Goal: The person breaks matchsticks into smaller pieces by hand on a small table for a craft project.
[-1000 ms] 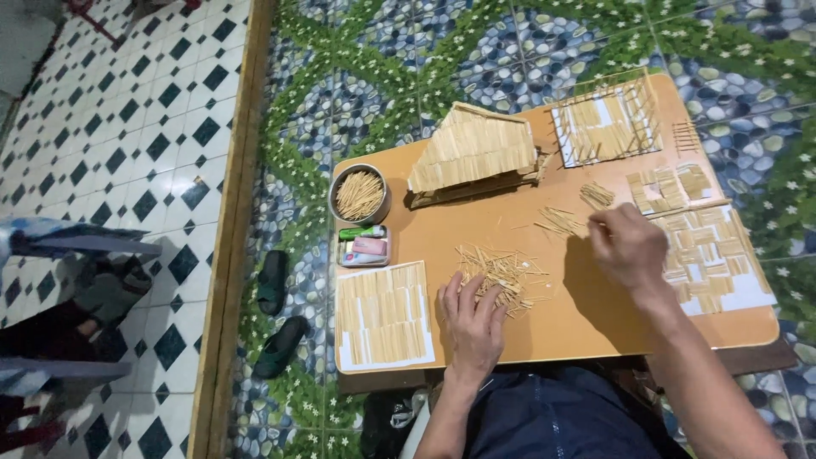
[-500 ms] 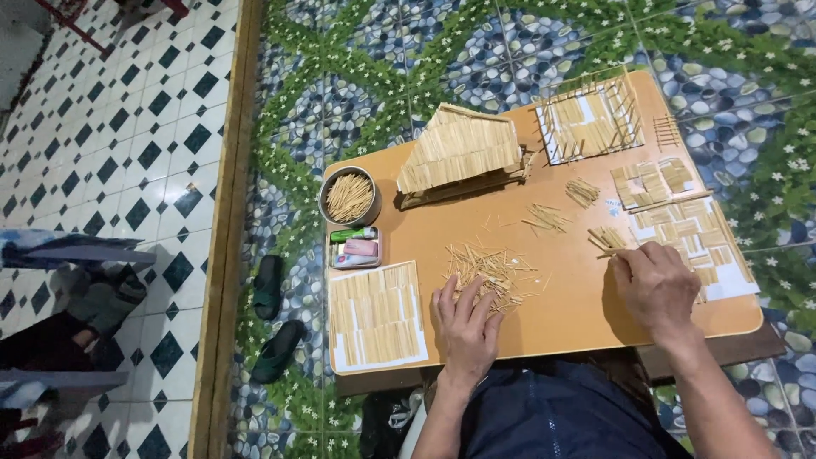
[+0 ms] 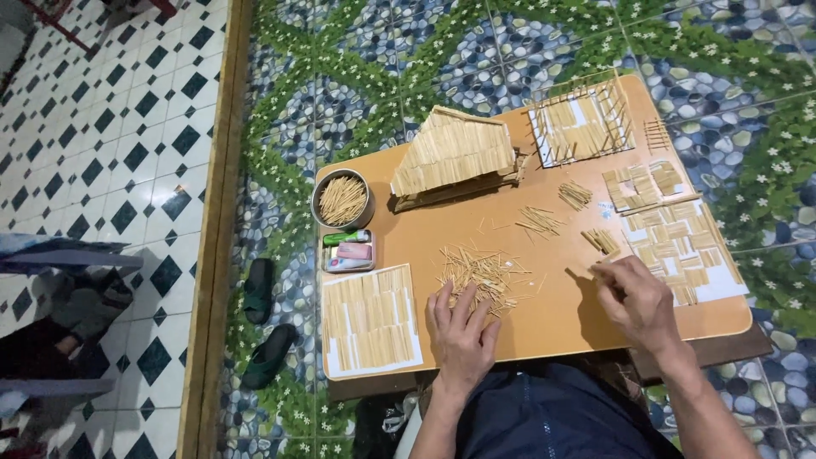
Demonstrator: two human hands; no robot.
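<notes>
A low brown desk [image 3: 544, 319] sits on a floor with blue stones and green leaves. At the back of the desk is a little stick roof [image 3: 455, 153]. Beside it is a stick frame on white paper [image 3: 582, 123]. A round bowl of sticks [image 3: 342, 200] sits on the left, with a small tray of tubes [image 3: 347, 252] just below it. Near the front left corner lies a flat sheet covered in rows of sticks [image 3: 370, 319]. On the right are small stick squares on paper [image 3: 680, 242]. A few little bundles [image 3: 576, 195] lie in the middle. Two dark sandals [image 3: 259, 289] rest on the floor to the left.

The loose pile of thin sticks [image 3: 480, 272] lies in the middle front of the desk. The sticks are pale yellow, very thin, and point every way. The left hand [image 3: 463, 327] lies flat with fingers spread, its fingertips touching the near edge of the pile. The right hand [image 3: 637, 297] is off to the right of the pile, fingers curled together. It seems to pinch a stick, but that is too small to tell.
</notes>
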